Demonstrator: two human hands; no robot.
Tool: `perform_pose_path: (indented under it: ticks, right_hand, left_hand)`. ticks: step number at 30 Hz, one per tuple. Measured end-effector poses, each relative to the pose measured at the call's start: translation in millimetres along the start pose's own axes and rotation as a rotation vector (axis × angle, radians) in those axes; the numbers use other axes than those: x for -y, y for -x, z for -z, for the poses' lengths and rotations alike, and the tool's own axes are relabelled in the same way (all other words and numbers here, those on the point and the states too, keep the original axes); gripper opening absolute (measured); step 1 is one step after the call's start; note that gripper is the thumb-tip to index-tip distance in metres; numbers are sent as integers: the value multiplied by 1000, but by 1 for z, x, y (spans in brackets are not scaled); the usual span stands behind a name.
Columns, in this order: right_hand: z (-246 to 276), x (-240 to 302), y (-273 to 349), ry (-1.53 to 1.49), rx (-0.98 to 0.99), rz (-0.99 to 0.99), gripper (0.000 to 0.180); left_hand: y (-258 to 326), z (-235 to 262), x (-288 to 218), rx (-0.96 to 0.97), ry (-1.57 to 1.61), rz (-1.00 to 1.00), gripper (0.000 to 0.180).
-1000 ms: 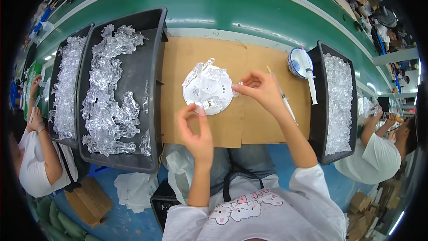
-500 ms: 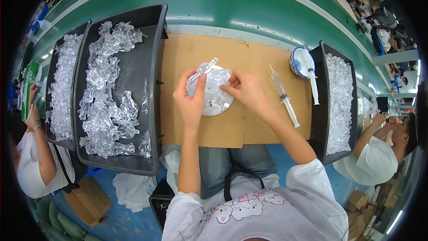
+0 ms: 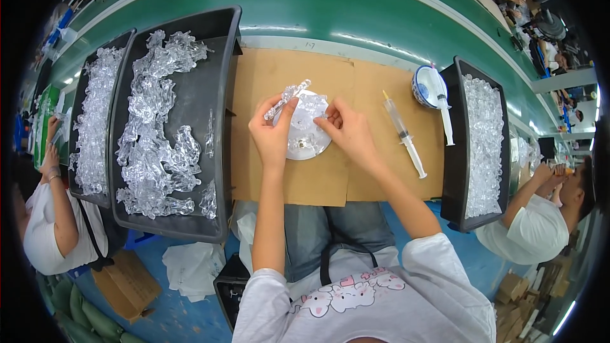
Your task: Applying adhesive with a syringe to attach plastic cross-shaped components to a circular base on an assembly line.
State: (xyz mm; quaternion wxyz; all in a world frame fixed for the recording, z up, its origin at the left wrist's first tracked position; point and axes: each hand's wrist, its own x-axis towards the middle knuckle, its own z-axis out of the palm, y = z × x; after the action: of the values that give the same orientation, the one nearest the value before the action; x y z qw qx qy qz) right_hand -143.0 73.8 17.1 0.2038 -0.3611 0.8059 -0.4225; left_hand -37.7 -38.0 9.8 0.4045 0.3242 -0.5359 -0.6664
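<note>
Clear plastic is everywhere here: a round transparent disc (image 3: 307, 132) lies on the brown cardboard sheet (image 3: 289, 178) in the middle of the bench, with small crystal-like pieces standing on it. The left hand (image 3: 272, 134) rests at the disc's left edge, thumb and fingers pinched on a long clear plastic piece (image 3: 287, 98) that sticks out up and to the left over the cardboard. The right hand (image 3: 346, 131) lies on the disc's right side, fingertips drawn together on a small clear part at the disc's far right rim.

Right of the hands, a syringe (image 3: 404, 134) lies on the cardboard, apart from them. Farther right and farther away sits a small blue-and-white bowl (image 3: 424, 87), just beside a black tray (image 3: 454, 171) filled with small clear beads. To the left, a large black tray (image 3: 210, 89) holds a heap of clear moulded pieces, and beyond it another black tray (image 3: 77, 121) holds more. A green conveyor belt (image 3: 356, 16) runs along the far side.
</note>
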Motion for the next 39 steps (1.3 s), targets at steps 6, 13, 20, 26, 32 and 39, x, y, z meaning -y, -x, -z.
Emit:
perform_pose_path:
  ticks: [6, 13, 20, 26, 32, 39]
  right_hand:
    - [0, -17, 2, -198, 27, -67, 21]
    - [3, -8, -1, -255, 63, -123, 20]
    - [-1, 29, -1, 191, 43, -79, 27]
    - [7, 16, -10, 124, 117, -98, 30]
    - [6, 15, -9, 203, 124, -43, 28]
    - [10, 8, -9, 50, 142, -68, 29]
  left_hand:
    - [-1, -3, 4, -52, -48, -156, 16]
    - [-1, -1, 1, -52, -19, -159, 18]
    - [1, -1, -4, -56, -110, -195, 19]
    - [1, -2, -2, -64, -106, -201, 18]
    - [2, -2, -3, -101, -142, -254, 19]
    - [0, -6, -2, -100, -171, -329, 18]
